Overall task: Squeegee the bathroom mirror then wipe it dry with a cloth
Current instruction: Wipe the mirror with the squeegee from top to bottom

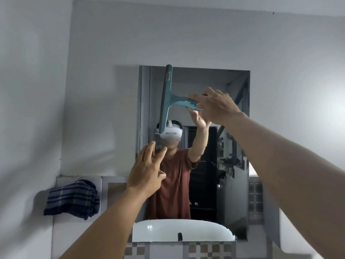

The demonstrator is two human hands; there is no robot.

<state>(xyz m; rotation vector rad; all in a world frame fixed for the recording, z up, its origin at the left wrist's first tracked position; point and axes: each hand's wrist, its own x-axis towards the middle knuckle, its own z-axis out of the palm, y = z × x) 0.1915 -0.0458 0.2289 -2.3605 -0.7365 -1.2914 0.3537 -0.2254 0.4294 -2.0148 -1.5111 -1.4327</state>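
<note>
So, scene: bathroom wall, both bare arms raised toward the mirror (205,81)
Mirror: rectangular, fixed on the pale wall above the basin (168,230); its glass reflects a person in a rust-red shirt with a white headset, arm up
Squeegee (166,98): teal, T-shaped, blade running near vertical and slightly tilted, top end at the mirror's upper edge, lower end down by the reflected headset; sits over the left part of the glass, dark rubber edge facing left; contact with glass can't be confirmed
Squeegee handle: sticks out to the right from mid-blade, its end inside the right hand
Right hand (216,107): back of hand to camera, curled around the handle end, forefinger stretched along the top of the handle; firm hold
Left hand (147,171): fingers spread and loosely bent, nothing held; fingertips right at the lower end of the blade, touching or not is unclear
Cloth (72,199): dark blue striped with pale lines, bunched and draped on the wall ledge left of the mirror, well apart from both hands
Basin: white, curved rim seen at the mirror's bottom edge
Tiles (205,251): checkered brown and white, below the mirror
</note>
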